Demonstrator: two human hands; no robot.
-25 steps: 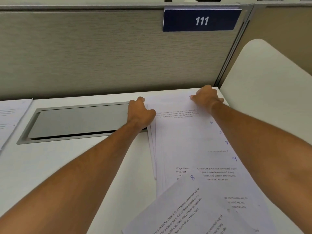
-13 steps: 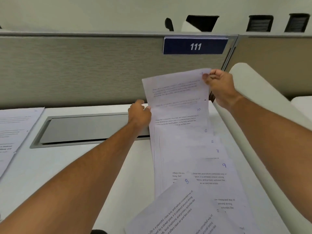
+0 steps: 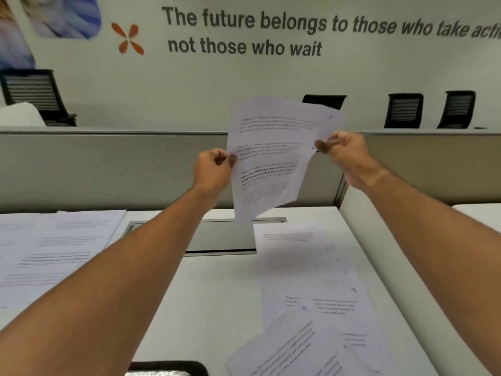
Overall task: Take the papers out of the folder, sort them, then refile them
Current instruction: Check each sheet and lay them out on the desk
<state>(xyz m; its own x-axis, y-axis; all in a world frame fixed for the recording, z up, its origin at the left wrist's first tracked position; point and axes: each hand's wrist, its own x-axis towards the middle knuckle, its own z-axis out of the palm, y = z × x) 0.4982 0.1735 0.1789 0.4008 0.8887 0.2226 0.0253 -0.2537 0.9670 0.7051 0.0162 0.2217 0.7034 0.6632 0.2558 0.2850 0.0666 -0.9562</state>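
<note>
While we pinch the lifted sheets (image 3: 273, 158) between left hand (image 3: 212, 169) and right hand (image 3: 344, 151) above the desk (image 3: 211, 308), remaining papers (image 3: 317, 289) lying fanned below, we judge that squaring edges before sorting by handwritten numbers serves best.

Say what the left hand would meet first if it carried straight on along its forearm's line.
Probably the grey partition behind the desk; the left hand, pinching the held sheets, points up and away toward it. Depth is unclear.
</note>
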